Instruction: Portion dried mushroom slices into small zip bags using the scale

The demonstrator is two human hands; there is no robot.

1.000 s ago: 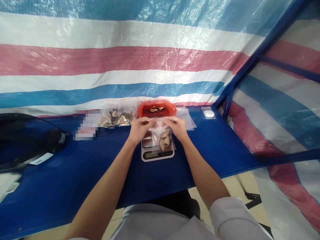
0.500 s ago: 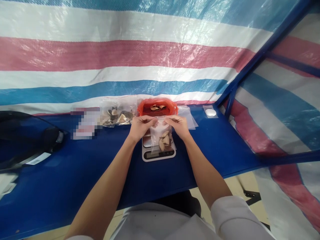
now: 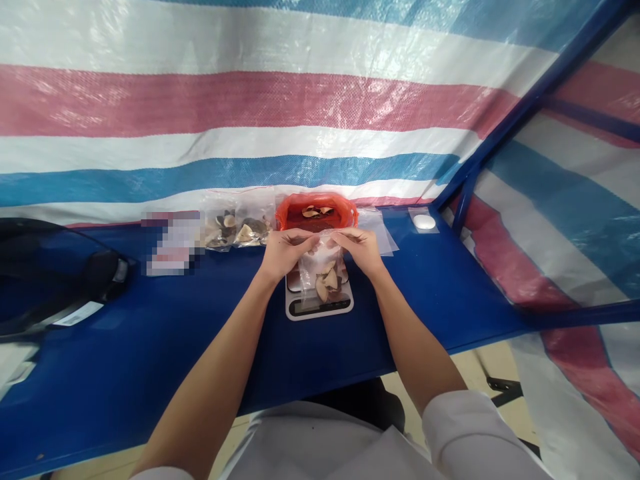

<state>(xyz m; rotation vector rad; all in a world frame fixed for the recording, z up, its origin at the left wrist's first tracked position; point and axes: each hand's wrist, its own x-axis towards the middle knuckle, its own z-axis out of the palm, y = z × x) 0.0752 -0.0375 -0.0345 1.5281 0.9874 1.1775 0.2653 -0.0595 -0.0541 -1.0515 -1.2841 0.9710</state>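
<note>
A clear plastic bag [image 3: 309, 275] hangs between my hands over the kitchen scale [image 3: 320, 308], with several pale-and-brown dried slices [image 3: 328, 283] at its bottom. My left hand [image 3: 286, 252] pinches the bag's top edge from the left. From the right, my right hand [image 3: 361, 248] grips the same edge, its thumb and fingers close to those of the left. Most of the scale's plate is hidden behind the bag and hands. Just beyond them stands a red container [image 3: 283, 210] with more slices [image 3: 317, 211] inside.
Two filled clear bags [image 3: 220, 230] [image 3: 253, 232] lie left of the red container. Flat clear bags [image 3: 383, 233] lie to its right, near a round white object [image 3: 425, 222]. A black bag-like object [image 3: 105, 270] sits at the far left of the blue table [image 3: 200, 333]. Striped sheeting [image 3: 250, 100] rises behind.
My hands have drawn slightly closer together along the bag's top edge. The bag still hangs over the scale, and the whole view has shifted a little.
</note>
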